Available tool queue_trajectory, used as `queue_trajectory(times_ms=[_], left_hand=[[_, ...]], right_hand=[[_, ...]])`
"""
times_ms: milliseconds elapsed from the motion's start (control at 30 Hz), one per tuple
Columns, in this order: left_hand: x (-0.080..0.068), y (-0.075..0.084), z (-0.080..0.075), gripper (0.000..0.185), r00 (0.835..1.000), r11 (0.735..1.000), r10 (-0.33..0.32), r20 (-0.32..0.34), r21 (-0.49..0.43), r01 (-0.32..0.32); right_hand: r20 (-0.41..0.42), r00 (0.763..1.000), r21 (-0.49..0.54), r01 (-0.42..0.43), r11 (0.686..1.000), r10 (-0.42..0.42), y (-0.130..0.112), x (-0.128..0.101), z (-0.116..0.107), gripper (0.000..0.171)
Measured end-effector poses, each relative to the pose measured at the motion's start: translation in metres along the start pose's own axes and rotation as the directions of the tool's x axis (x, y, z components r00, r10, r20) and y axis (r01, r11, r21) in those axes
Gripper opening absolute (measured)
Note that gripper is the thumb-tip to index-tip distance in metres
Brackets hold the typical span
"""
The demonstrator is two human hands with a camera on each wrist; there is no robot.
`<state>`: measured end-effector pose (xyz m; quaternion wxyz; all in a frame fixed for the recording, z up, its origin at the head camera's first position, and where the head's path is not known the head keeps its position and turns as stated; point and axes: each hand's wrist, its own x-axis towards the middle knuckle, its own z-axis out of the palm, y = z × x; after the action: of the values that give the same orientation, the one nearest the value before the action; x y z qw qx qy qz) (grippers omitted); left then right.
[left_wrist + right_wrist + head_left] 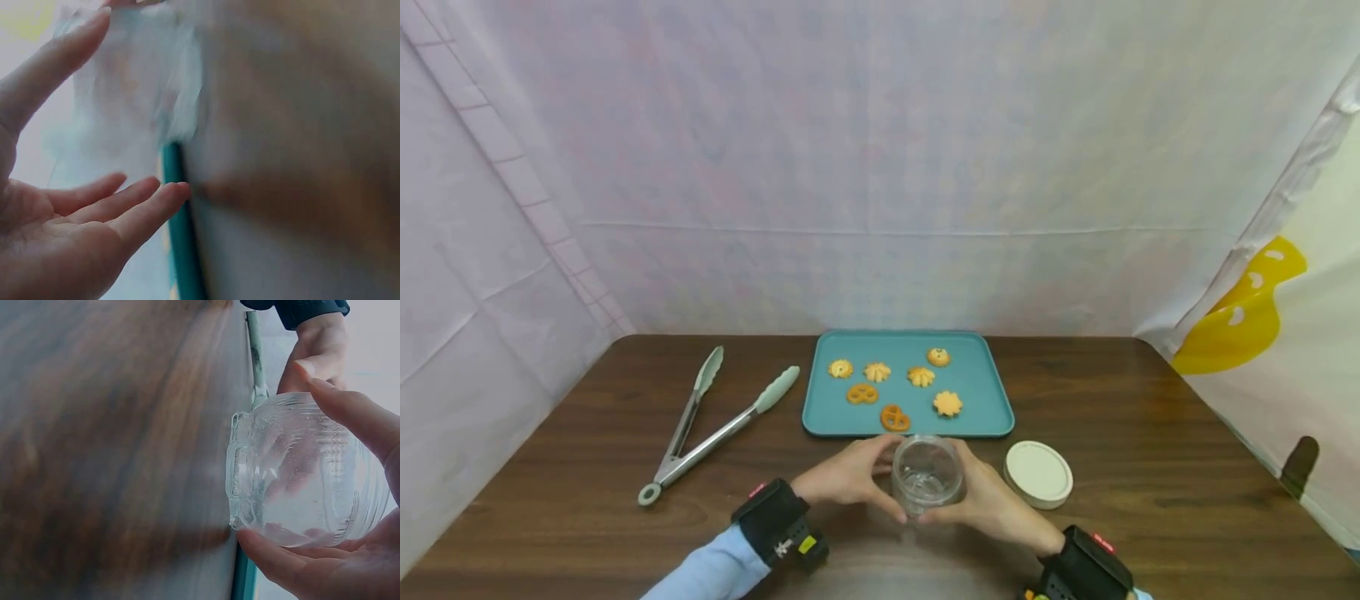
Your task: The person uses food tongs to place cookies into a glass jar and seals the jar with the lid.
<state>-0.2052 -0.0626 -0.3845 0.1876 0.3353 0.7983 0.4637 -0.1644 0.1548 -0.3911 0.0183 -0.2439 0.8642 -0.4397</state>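
Observation:
A clear glass jar (pixel 927 471), with no lid on it, is between my two hands in front of the tray. My right hand (pixel 996 500) grips it, thumb on the near side and fingers around the far side, as the right wrist view of the jar (pixel 300 475) shows. On the other side, my left hand (pixel 853 479) is spread about the jar, thumb close to its near side. In the left wrist view the fingers (pixel 125 206) of that hand are extended and loose. Whether the jar's base touches the table cannot be told.
Behind the jar lies a blue-green tray (pixel 820 421) with several cookies (pixel 947 404) and two pretzels (pixel 862 393). Spread metal tongs (pixel 715 435) with pale tips lie at the left. A round cream lid (pixel 1039 473) is on the brown table (pixel 1150 467) at the right.

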Motion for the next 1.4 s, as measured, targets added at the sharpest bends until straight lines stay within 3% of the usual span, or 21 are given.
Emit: queue_trajectory(times_ms=[100, 200, 300, 433, 600, 667, 767, 833, 1000, 1033, 1067, 1133, 1267, 1400], left_hand=[[-0.013, -0.004, -0.019, 0.073, 0.998, 1.000, -0.006, -0.057, 0.024, 0.007], [-0.030, -0.006, -0.043, 0.073, 0.976, 0.985, -0.013, -0.216, 0.164, 0.050], [-0.048, -0.010, -0.067, 0.083, 0.913, 0.928, -0.064, -0.403, 0.312, 0.203], [-0.071, -0.020, -0.095, 0.102, 0.828, 0.818, -0.188, -0.529, 0.381, 0.430], [-0.088, -0.042, -0.114, 0.113, 0.753, 0.682, -0.264, -0.603, 0.435, 0.588], [-0.091, -0.047, -0.117, 0.112, 0.731, 0.646, -0.305, -0.610, 0.431, 0.630], [-0.092, -0.052, -0.121, 0.103, 0.710, 0.611, -0.378, -0.594, 0.417, 0.673], [-0.091, -0.054, -0.124, 0.098, 0.698, 0.601, -0.406, -0.590, 0.402, 0.690], [-0.085, -0.054, -0.131, 0.107, 0.639, 0.560, -0.475, -0.605, 0.353, 0.750], [-0.084, -0.053, -0.133, 0.110, 0.632, 0.547, -0.484, -0.605, 0.355, 0.758], [-0.083, -0.053, -0.134, 0.108, 0.637, 0.535, -0.484, -0.601, 0.373, 0.758], [-0.083, -0.053, -0.136, 0.099, 0.651, 0.523, -0.470, -0.596, 0.407, 0.749], [-0.086, -0.054, -0.139, 0.069, 0.687, 0.528, -0.412, -0.599, 0.457, 0.716], [-0.091, -0.056, -0.140, 0.066, 0.654, 0.576, -0.417, -0.632, 0.373, 0.728]], right_hand=[[-0.015, 1.000, -0.019, 0.002, 1.000, -0.003, 0.000, 0.000, 0.001, 0.082], [-0.034, 0.999, -0.039, 0.002, 0.999, -0.004, 0.000, -0.001, 0.002, 0.081], [-0.040, 0.999, -0.044, -0.002, 0.999, 0.000, 0.000, -0.001, 0.002, 0.081], [-0.034, 0.999, -0.051, -0.008, 0.999, 0.006, -0.001, -0.001, 0.001, 0.080], [-0.038, 0.999, -0.068, -0.002, 0.998, -0.001, -0.001, -0.001, 0.000, 0.080], [-0.039, 0.999, -0.074, 0.010, 0.997, -0.013, -0.001, -0.001, 0.001, 0.080], [-0.036, 0.999, -0.077, 0.021, 0.997, -0.024, -0.001, -0.001, 0.002, 0.079], [-0.032, 0.999, -0.074, 0.016, 0.997, -0.019, -0.002, -0.001, 0.002, 0.079], [-0.034, 0.999, -0.078, -0.001, 0.997, -0.002, -0.001, -0.001, 0.001, 0.080], [-0.037, 0.999, -0.081, 0.001, 0.997, -0.004, -0.001, -0.001, 0.001, 0.080], [-0.040, 0.999, -0.084, 0.005, 0.996, -0.008, -0.001, -0.001, 0.000, 0.080], [-0.043, 0.999, -0.086, 0.014, 0.996, -0.018, -0.001, -0.001, 0.000, 0.080], [-0.039, 0.999, -0.076, 0.023, 0.997, -0.026, -0.001, -0.002, 0.000, 0.080], [-0.027, 0.999, -0.073, 0.023, 0.997, -0.025, -0.001, -0.002, 0.000, 0.080]])
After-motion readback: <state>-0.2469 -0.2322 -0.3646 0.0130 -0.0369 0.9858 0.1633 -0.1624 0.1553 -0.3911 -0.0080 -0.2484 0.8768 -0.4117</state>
